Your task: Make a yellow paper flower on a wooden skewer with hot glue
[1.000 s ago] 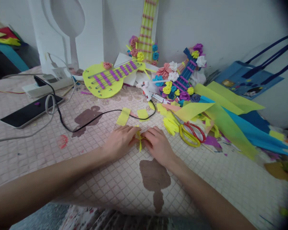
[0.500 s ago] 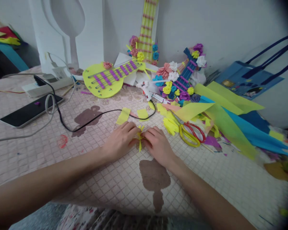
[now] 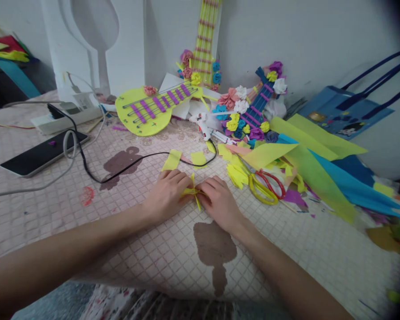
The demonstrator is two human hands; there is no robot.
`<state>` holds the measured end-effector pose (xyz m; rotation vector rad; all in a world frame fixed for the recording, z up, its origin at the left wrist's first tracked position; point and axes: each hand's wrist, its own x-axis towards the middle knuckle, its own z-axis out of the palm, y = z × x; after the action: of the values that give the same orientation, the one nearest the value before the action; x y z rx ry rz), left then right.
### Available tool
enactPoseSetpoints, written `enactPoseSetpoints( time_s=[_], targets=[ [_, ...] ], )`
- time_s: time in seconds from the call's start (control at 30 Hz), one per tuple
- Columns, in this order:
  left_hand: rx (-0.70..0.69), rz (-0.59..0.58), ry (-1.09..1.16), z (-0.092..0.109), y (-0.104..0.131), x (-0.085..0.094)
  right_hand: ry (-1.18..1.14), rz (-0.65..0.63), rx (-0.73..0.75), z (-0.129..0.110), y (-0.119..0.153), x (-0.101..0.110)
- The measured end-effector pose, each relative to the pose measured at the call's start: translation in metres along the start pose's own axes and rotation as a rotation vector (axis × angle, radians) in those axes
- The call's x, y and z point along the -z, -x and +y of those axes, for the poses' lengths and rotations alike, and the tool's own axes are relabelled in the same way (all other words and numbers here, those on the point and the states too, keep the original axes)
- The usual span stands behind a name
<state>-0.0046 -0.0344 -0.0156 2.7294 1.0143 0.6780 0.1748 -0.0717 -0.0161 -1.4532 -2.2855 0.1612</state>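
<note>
Between my two hands is a small twisted piece of yellow crepe paper (image 3: 194,192), its thin points sticking out up, down and to the left. My left hand (image 3: 169,195) pinches it from the left, and my right hand (image 3: 216,199) pinches it from the right; the fingertips are partly hidden. Just beyond my left hand lies a yellow paper strip (image 3: 172,160), and a small yellow paper square (image 3: 198,159) is near it. Cut yellow paper petals (image 3: 236,174) lie to the right of my right hand.
Scissors (image 3: 264,189) with red and yellow handles lie right, beside crepe paper sheets (image 3: 323,173). A white glue gun (image 3: 202,124) trails a black cord across the table. Paper guitars (image 3: 146,124) stand behind. A phone (image 3: 43,153) and power strip (image 3: 65,121) lie left.
The yellow paper piece has turned a little between my fingers, and its points now spread in different directions. Both hands have stayed in nearly the same place.
</note>
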Motion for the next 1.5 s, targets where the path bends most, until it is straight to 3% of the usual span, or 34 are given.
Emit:
enactPoseSetpoints(
  time_s=[0.6,1.1,1.5],
  targets=[
    [-0.009,-0.061,0.027,-0.0055,0.0014,-0.0032,-0.007,-0.07,-0.066,-0.0036,-0.0001,-0.0024],
    [-0.023,-0.119,0.029,-0.0065,-0.0016,0.0009,-0.121,-0.022,-0.016,0.0004,0.0003,-0.0067],
    [-0.063,-0.126,0.076,-0.0098,-0.0029,0.0,-0.06,-0.053,0.018,-0.0018,-0.0025,-0.0066]
  ],
)
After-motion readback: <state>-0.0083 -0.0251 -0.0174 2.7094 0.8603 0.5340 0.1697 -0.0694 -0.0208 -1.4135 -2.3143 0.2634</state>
